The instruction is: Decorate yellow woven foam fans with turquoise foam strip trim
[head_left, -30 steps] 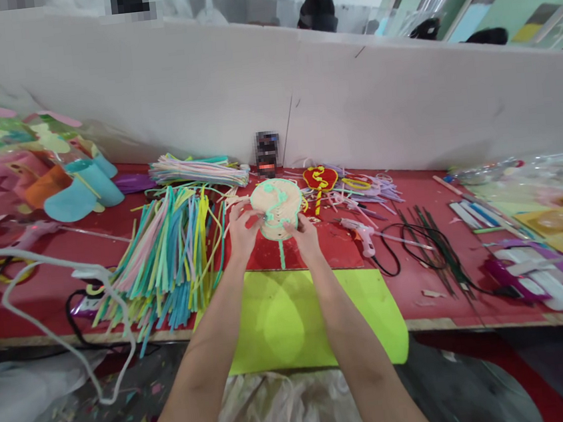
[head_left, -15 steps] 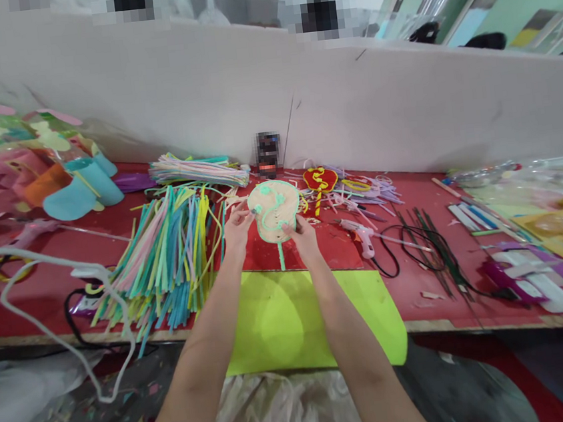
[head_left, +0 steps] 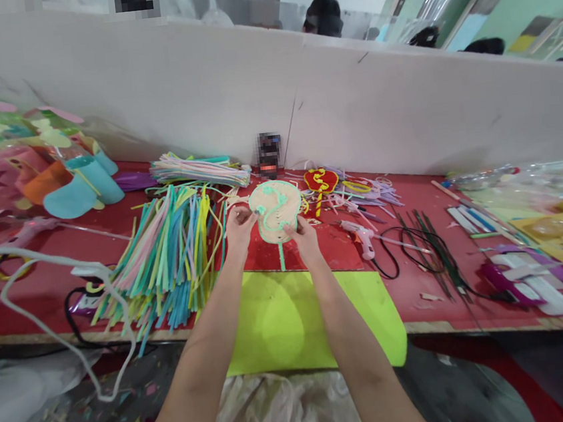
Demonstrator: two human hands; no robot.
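Right hand (head_left: 304, 231) is gripping the lower right edge of the pale disc (head_left: 280, 201), which is sitting between both hands above the red table (head_left: 333, 252). Left hand (head_left: 240, 223) is now staying nearer the left edge than a second ago; cannot tell whether it is pinching.

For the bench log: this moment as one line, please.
left hand: fingers at left edge of cream cutout | right hand: thumb on cutout's lower right | cutout: green trim | glue gun: to the right
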